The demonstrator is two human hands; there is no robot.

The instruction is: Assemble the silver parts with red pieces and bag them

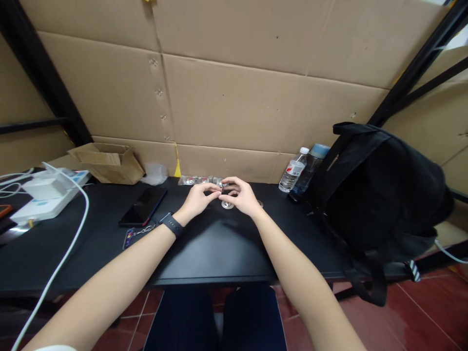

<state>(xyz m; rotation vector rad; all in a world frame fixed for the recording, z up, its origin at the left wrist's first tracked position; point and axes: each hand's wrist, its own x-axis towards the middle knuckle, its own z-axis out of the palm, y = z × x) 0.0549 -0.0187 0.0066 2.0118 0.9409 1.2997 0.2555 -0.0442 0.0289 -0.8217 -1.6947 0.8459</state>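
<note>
Pinching tight, left hand [197, 199] and right hand [239, 196] share one small part [224, 187]. Silver disc [227, 205] lies below on the table [219, 248].

Big sheets of brown cardboard [256, 97] are covering the back wall. Black metal bars [49, 83] are leaning up on the left and on the right. A long black counter [219, 248] is standing in front of the wall, and soft light is shining on its top. Shiny dark red floor tiles [420, 312] are showing under it. A black backpack [383, 195] is sitting at the right end of the counter, and an open cardboard box [109, 163] is resting far left by the wall.
</note>
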